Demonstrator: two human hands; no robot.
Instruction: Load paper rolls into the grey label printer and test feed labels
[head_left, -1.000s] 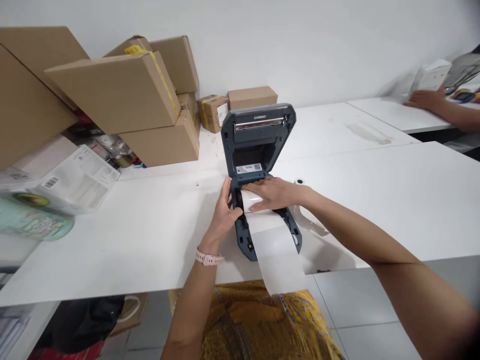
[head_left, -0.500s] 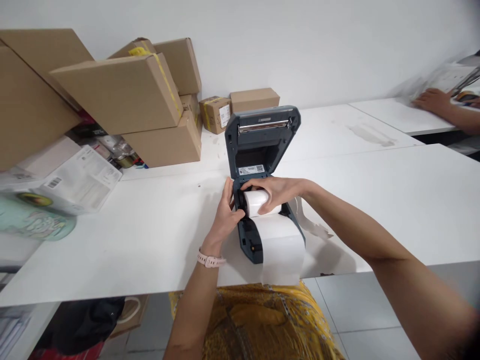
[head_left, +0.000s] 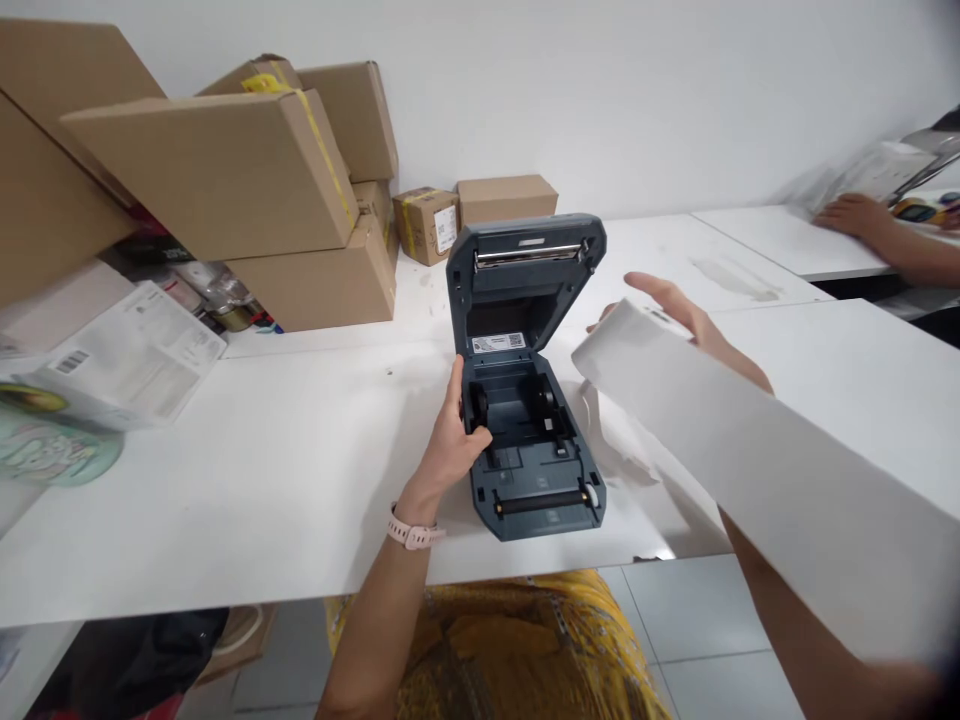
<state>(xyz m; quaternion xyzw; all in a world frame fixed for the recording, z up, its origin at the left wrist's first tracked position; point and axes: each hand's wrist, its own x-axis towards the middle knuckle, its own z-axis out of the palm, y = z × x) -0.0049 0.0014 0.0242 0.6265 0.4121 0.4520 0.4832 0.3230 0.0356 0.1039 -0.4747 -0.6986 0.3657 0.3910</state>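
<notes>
A dark blue-grey label printer (head_left: pixel 525 475) stands on the white table with its lid (head_left: pixel 525 280) raised. Its roll bay is bare between two black holders, and a black roller crosses the front. My left hand (head_left: pixel 448 445) grips the printer's left side, thumb over the inner edge. To the right of the printer, my right hand (head_left: pixel 709 335) holds a white label roll (head_left: pixel 626 335) in the air. From the roll a long paper strip (head_left: pixel 787 470) trails over my forearm toward the lower right. Part of my right hand's grip is hidden behind the roll.
Cardboard boxes (head_left: pixel 210 180) are stacked at the left, and two small boxes (head_left: pixel 506 195) stand by the wall. A white carton (head_left: pixel 124 350) and a mint-green container (head_left: pixel 60 450) lie at the far left. At upper right another person's hand (head_left: pixel 855 215) rests on the adjoining table.
My right hand has lifted the label roll out of the printer and carried it to the right, its strip trailing. My left hand stays at the printer's left side.
</notes>
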